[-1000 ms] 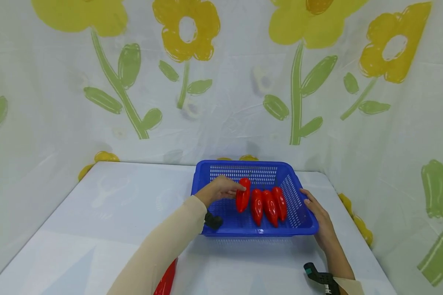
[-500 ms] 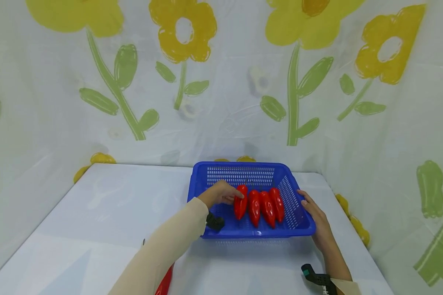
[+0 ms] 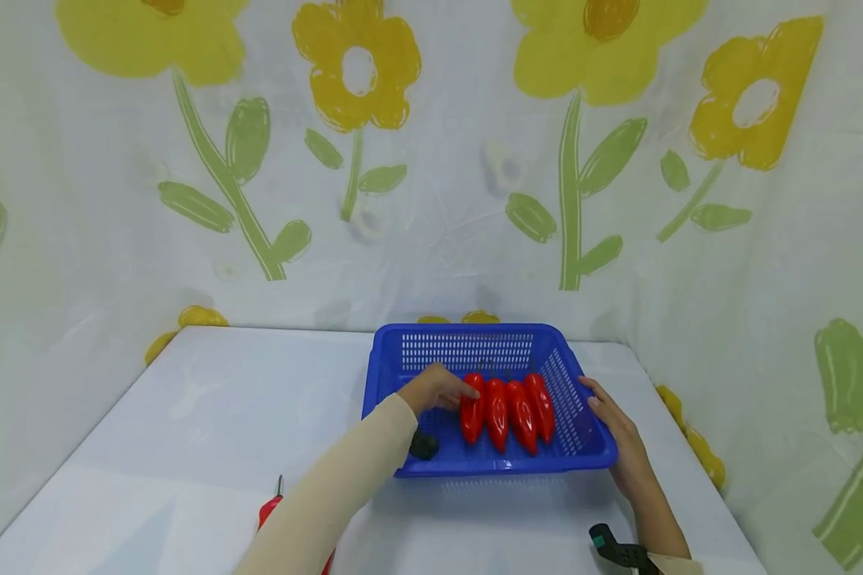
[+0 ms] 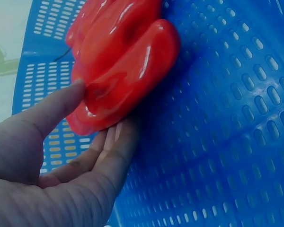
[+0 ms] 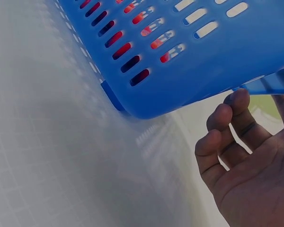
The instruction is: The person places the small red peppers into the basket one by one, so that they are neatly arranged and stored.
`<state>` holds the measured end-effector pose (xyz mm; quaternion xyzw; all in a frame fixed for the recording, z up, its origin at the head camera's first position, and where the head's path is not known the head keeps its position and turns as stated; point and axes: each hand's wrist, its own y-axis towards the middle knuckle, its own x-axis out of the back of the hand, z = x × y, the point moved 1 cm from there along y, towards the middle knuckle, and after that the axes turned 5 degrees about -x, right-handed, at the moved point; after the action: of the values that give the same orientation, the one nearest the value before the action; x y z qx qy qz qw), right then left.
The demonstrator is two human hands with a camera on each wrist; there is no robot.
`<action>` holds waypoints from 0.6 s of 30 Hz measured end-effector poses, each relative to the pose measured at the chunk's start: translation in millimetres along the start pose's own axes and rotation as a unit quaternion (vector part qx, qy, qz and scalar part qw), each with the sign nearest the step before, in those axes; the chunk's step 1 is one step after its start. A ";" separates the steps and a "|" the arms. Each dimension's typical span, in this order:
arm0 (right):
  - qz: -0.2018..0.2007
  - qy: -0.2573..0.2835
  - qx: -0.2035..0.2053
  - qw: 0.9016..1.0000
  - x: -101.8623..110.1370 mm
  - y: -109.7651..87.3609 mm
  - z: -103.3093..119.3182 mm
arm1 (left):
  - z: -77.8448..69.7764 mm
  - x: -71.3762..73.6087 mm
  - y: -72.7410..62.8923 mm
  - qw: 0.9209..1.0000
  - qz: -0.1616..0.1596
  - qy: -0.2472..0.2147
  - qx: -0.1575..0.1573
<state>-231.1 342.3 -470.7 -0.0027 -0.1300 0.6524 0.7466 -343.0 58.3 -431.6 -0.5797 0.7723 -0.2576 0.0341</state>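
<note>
Inside a blue plastic basket (image 3: 503, 464), my left hand (image 3: 440, 388) pinches the leftmost glossy red chili pepper (image 3: 472, 427) between thumb and fingers. In the left wrist view the thumb (image 4: 61, 106) lies on the pepper's near end and the fingertips reach beneath it. Three more red chili peppers (image 3: 522, 419) lie side by side to its right, thin stems pointing to the back. My right hand (image 3: 627, 443) holds the basket's right rim. From below, the right wrist view shows bent fingers (image 5: 220, 116) at the rim; the thumb is mostly out of sight.
Another red chili pepper (image 3: 268, 509) lies on the white table (image 3: 187, 423), partly hidden by the left sleeve (image 3: 338, 487). Behind the table hangs a white cloth (image 3: 446, 239) with printed flowers. The basket stands near the table's back edge.
My left hand has lowered the chili pepper onto the basket floor, close against the other peppers. The right hand stays at the rim. More of the loose pepper on the table shows.
</note>
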 end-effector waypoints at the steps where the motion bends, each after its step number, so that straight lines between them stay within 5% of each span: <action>1: 0.000 0.000 0.001 1.000 -0.2 0.1 0.4 | 0.1 0.4 1.2 1.000 -0.001 0.001 -0.001; 11: -0.003 -0.004 -0.002 1.000 -0.9 2.3 2.9 | -7.9 13.0 -2.6 1.000 0.009 -0.016 -0.004; 18: 0.000 -0.007 -0.004 1.000 -0.9 -0.7 3.6 | -31.4 30.7 -18.9 0.990 0.079 -0.092 -0.073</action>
<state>-231.3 340.7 -467.2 -0.0008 -0.1378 0.6519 0.7457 -347.5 37.8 -388.6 -0.5390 0.8260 -0.1428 0.0832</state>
